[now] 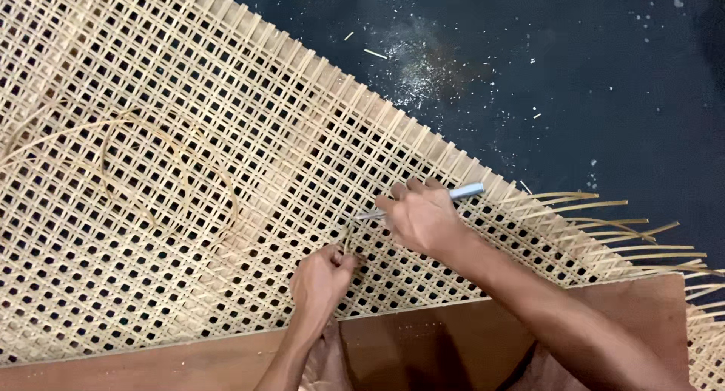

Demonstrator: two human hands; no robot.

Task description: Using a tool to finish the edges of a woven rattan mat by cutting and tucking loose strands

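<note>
Weaving surface: cane mesh panel point(189, 172) spread over the dark floor point(604, 74), its near edge along a brown board point(423, 338).
Right hand point(423, 217): closed around a slim metal tool point(461, 193), tip aimed at the mesh.
Left hand point(321, 281): fingers pinching a thin cane strand point(348, 236), just below the tool tip.
Loose strand: long cane loop point(151, 172) lying on the panel's left part.
Far right edge: unwoven cane ends point(634, 232) fanning out.

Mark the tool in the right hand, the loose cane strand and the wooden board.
silver tool point(467, 191), head view, its handle end.
loose cane strand point(185, 179), head view, its curved loop.
wooden board point(423, 346), head view, its bare face.
</note>
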